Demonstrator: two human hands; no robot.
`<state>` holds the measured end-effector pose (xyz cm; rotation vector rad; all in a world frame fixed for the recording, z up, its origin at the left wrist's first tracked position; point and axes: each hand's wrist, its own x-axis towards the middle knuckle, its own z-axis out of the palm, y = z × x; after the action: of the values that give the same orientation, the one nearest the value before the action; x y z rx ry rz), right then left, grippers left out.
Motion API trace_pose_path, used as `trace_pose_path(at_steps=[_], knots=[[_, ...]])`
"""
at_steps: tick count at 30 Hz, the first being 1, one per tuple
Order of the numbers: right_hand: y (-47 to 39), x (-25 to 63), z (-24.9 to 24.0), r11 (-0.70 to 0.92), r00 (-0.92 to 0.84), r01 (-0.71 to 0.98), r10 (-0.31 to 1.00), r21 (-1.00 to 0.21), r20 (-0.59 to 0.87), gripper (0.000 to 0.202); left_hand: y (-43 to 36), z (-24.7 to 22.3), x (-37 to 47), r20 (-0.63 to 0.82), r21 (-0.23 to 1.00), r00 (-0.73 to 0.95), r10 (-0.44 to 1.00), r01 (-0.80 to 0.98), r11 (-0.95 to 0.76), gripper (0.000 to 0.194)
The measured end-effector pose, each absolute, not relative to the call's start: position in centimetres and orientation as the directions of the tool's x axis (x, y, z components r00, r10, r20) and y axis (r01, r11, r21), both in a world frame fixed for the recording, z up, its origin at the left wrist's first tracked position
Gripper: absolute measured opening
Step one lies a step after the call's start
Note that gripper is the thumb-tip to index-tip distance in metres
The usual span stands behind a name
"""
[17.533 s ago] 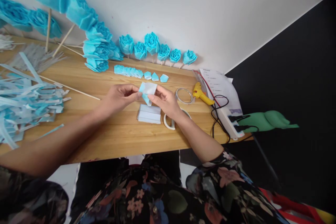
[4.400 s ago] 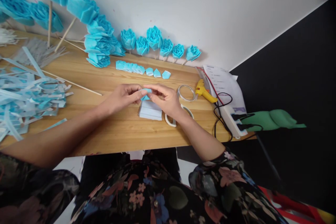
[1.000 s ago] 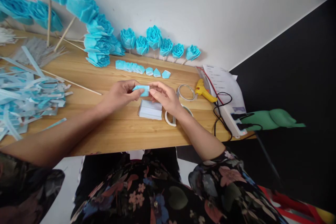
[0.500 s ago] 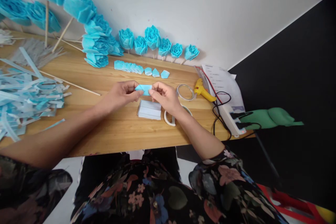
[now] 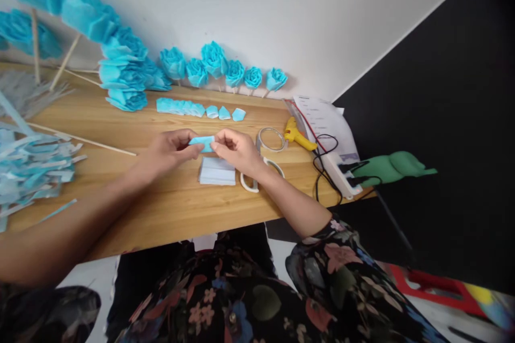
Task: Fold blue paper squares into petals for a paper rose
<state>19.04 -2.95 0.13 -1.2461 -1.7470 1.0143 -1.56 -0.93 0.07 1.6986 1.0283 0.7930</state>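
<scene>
Between my two hands is a small blue strip of folded paper (image 5: 203, 142), held level above the table. My left hand (image 5: 173, 149) pinches its left end between thumb and fingers. At its right end, my right hand (image 5: 237, 151) pinches it the same way. Just below lies a stack of pale paper pieces (image 5: 218, 171). Beyond my hands, a row of folded blue paper petals (image 5: 181, 107) lies on the wooden table. Partly under my right forearm are scissors (image 5: 249, 182) with white handles.
Blue paper roses (image 5: 213, 59) on sticks lean against the wall. Shredded paper strips (image 5: 36, 163) are piled at left, near a thin stick (image 5: 84, 139). To the right are a tape roll (image 5: 272, 140), a yellow glue gun (image 5: 300, 135), papers (image 5: 328, 123) and a power strip (image 5: 341, 177) with cables.
The whole view has shifted, so the table's contents appear further left. The folded strip's slanted left end now looks straighter and flatter; both hands still pinch it.
</scene>
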Motion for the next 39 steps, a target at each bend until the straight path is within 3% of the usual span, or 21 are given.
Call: trace_pose_path(at_steps=[14, 18, 22, 27, 39], knots=[[-2.9, 19.8, 0.8, 0.254, -0.290, 0.370, 0.945, -0.894, 0.149, 0.024, -0.6, -0.1, -1.4, 0.065, 0.945, 0.357, 0.932, 0.279, -0.173, 0.030], [-2.9, 21.0, 2.1, 0.339, -0.304, 0.532, 0.932, -0.776, 0.199, 0.019, -0.8, 0.6, -1.1, 0.074, 0.959, 0.278, 0.958, 0.243, -0.145, 0.028], [-2.7, 22.0, 2.6, 0.379, -0.422, 0.677, 0.902, -0.630, 0.089, 0.016, -0.9, 0.9, -1.0, 0.054, 0.967, 0.265, 0.963, 0.226, -0.116, 0.026], [-2.6, 22.2, 2.2, 0.385, -0.495, 0.712, 0.868, -0.587, -0.031, 0.016, -0.8, 0.7, -1.0, 0.055, 0.967, 0.269, 0.962, 0.226, -0.118, 0.026], [-1.8, 22.6, 2.0, 0.386, -0.385, 0.765, 0.916, -0.516, 0.114, 0.025, -0.8, 0.4, -1.2, 0.043, 0.978, 0.271, 0.962, 0.183, -0.095, 0.024]])
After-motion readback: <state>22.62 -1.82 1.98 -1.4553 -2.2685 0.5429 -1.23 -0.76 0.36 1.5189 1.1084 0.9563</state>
